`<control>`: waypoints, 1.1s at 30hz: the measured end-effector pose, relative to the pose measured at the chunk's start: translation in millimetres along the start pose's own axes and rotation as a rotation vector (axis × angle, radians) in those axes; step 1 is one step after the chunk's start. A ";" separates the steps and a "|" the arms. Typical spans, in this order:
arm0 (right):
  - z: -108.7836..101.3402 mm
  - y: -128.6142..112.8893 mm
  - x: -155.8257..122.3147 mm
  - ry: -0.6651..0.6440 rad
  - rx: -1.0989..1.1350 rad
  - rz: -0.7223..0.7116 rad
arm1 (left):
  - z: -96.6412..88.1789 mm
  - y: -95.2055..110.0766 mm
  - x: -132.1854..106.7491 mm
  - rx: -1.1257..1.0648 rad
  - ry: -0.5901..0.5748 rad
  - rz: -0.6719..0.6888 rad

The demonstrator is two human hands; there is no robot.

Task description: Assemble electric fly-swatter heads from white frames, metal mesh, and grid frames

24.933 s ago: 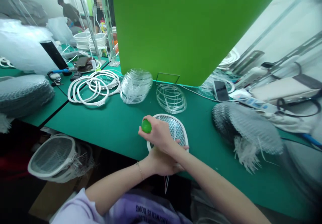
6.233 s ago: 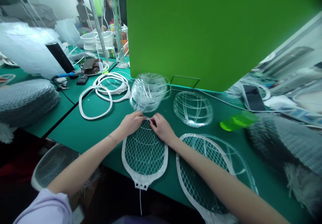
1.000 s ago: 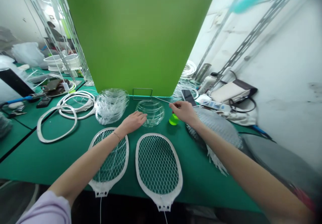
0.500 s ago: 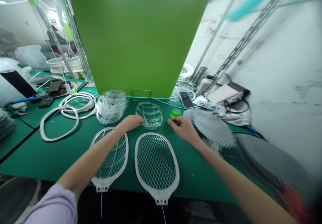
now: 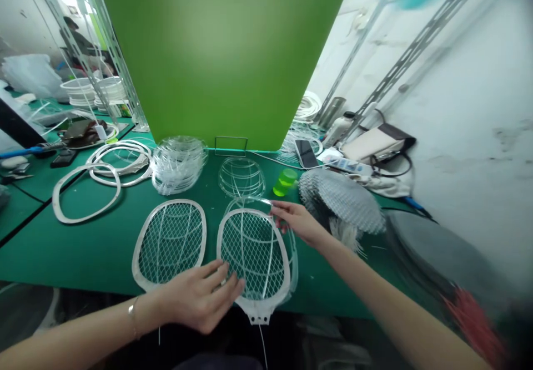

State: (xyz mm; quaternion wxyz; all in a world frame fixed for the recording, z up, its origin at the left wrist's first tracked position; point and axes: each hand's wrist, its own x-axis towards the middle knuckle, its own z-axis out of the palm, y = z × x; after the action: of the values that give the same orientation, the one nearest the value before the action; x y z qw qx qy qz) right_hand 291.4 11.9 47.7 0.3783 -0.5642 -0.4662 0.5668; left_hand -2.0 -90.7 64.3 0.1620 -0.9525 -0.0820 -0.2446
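Observation:
Two white racket-shaped mesh frames lie side by side near the table's front edge: the left mesh frame point(image 5: 170, 241) and the right mesh frame point(image 5: 253, 259). A clear plastic grille point(image 5: 266, 231) lies over the right one. My left hand point(image 5: 200, 300) rests flat, fingers spread, on the lower left rim of the right frame. My right hand point(image 5: 293, 220) pinches the clear grille at its upper right edge. A small green bottle point(image 5: 285, 182) stands just beyond my right hand.
Behind the frames are a clear grille pile point(image 5: 241, 176), a taller clear stack point(image 5: 178, 162), white rings point(image 5: 85, 192), a green board point(image 5: 225, 54), a mesh heap point(image 5: 341, 201), a phone point(image 5: 306, 152) and a power strip point(image 5: 347, 165) on the green table point(image 5: 83, 248).
A clear grille now lies over the right mesh frame, held by my right hand. My left hand has moved from the grille pile down to the frame's lower rim.

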 end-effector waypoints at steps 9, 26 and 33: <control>23.8 36.6 6.5 0.026 -0.111 -0.008 | 42.3 -50.6 49.9 -0.152 -0.272 -0.690; 31.1 46.9 26.1 0.022 -0.846 -0.611 | 91.4 -64.3 30.3 -0.480 -0.391 -0.809; 33.6 48.3 26.7 0.059 -0.874 -0.630 | 88.7 -69.8 34.6 -0.447 -0.427 -0.765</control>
State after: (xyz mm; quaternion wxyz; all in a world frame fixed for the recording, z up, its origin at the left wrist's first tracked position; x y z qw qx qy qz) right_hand 260.7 20.4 -8.5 0.2727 -0.5175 -0.7945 0.1628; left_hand 50.5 8.1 26.6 -0.1683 -0.8943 -0.4030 -0.0973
